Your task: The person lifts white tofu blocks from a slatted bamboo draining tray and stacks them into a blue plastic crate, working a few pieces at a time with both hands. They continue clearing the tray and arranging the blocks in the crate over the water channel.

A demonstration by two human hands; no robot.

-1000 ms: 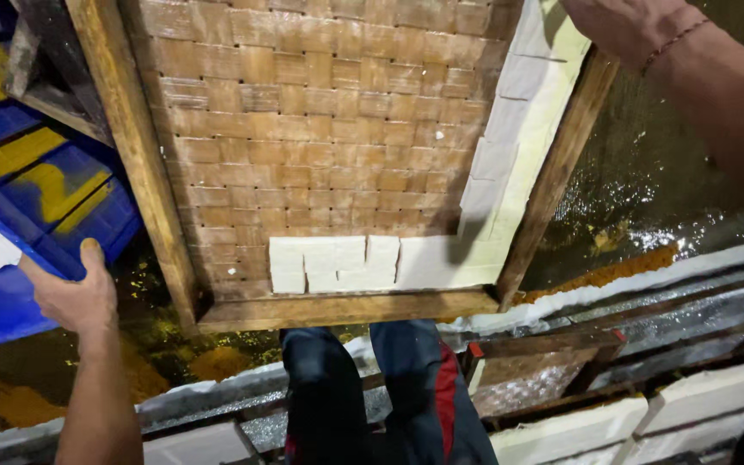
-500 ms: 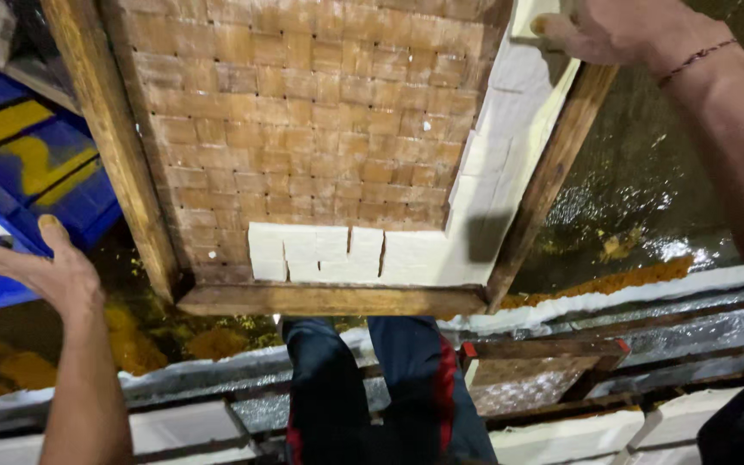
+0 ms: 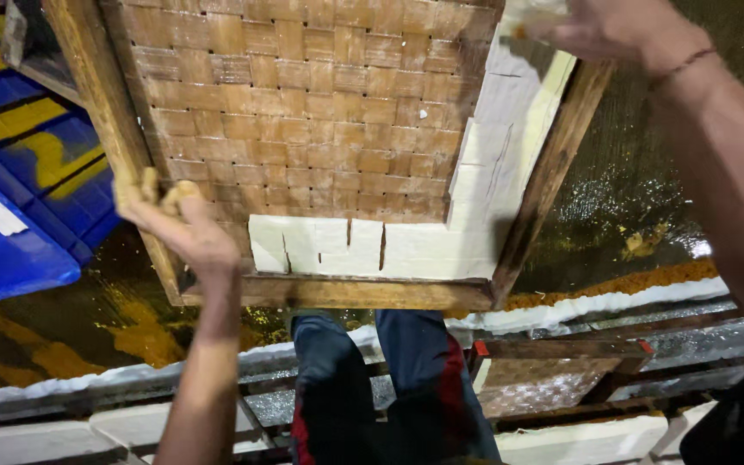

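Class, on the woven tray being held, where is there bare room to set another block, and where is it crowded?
Bare: the woven mat, bordered by the wooden frame at left and the white blocks below and right. Crowded: the bottom row and right column. The left hand grips the frame's left rail.

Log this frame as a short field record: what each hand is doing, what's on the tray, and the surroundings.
left hand: grips the left wooden rail of the woven tray
right hand: at the tray's upper right corner, on a white block; blurred
tray contents: white blocks along the bottom edge and up the right side; the rest is bare weave
tray frame: wood
left of tray: blue crate
below: wet floor, person's dark trousers
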